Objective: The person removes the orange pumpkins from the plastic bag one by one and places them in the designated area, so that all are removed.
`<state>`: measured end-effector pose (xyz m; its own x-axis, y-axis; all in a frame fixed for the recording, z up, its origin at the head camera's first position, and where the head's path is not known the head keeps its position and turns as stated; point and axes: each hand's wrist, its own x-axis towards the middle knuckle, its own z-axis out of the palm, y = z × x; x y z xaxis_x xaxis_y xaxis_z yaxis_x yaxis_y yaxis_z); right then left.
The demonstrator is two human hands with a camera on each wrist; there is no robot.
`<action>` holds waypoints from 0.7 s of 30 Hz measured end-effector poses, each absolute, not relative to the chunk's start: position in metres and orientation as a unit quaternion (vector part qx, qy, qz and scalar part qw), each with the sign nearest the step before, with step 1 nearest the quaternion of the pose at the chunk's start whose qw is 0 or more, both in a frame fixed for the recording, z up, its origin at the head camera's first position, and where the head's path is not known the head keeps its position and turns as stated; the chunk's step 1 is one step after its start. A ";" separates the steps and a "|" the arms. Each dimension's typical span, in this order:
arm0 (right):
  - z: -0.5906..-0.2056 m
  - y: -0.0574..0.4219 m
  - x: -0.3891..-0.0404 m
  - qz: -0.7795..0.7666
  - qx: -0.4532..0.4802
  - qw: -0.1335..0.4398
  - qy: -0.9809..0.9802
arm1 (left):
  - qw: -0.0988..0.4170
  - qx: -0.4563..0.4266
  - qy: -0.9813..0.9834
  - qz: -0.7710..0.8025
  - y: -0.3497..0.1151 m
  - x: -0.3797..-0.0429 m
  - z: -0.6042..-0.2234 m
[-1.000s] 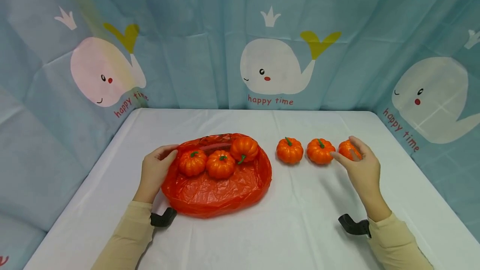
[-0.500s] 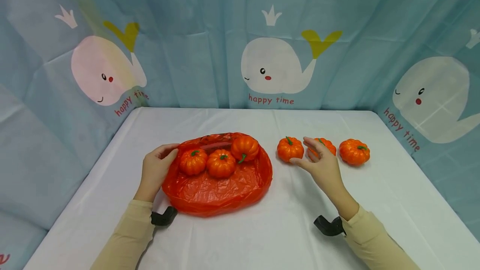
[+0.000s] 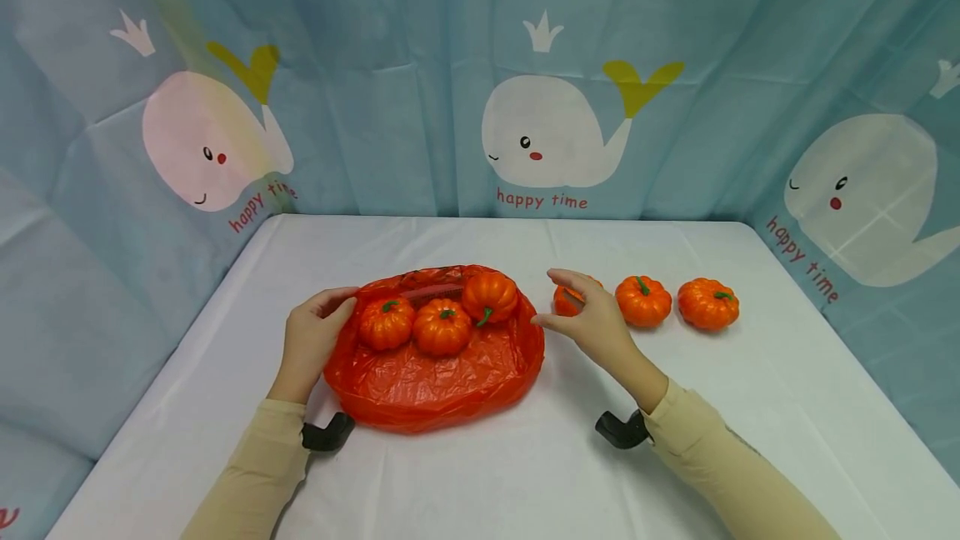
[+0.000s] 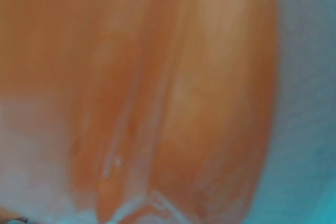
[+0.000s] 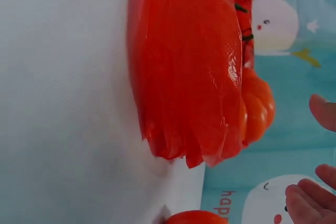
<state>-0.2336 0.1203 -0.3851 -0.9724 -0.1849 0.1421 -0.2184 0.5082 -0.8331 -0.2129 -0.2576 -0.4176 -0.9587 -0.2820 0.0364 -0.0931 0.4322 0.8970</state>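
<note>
A red plastic bag, spread wide at its mouth, lies on the white table with three small orange pumpkins inside: one at left, one in the middle, one at back right. At its left rim, my left hand grips the plastic between thumb and fingers; the left wrist view is a close orange-red blur. My right hand hovers with thumb and fingers spread apart and nothing between them. It partly covers a pumpkin just right of the bag. In the right wrist view its fingers show at the right edge.
Two more small pumpkins, one and another, continue the row on the right of the table. Inside the bag's back lies a reddish strip with a dark toothed edge. A blue whale-print curtain surrounds the table.
My right hand has moved left along the row, from the far-right pumpkin past the middle one to the pumpkin nearest the bag. The left hand, bag and pumpkins have stayed put.
</note>
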 end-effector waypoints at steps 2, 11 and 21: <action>-0.385 0.114 -0.236 0.482 0.127 0.014 -0.867 | 0.091 0.112 -0.842 -0.521 -0.258 -0.213 -0.418; -0.386 0.090 -0.250 0.492 0.175 0.010 -0.853 | 0.083 0.115 -0.838 -0.528 -0.259 -0.212 -0.420; -0.386 0.072 -0.265 0.481 0.171 -0.017 -0.860 | 0.082 0.115 -0.838 -0.527 -0.259 -0.212 -0.418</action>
<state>-0.2654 0.0722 -0.3863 -0.9411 -0.3098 0.1354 -0.2774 0.4786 -0.8331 -0.2122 -0.2588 -0.4181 -0.9599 -0.2799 0.0163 -0.1066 0.4180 0.9022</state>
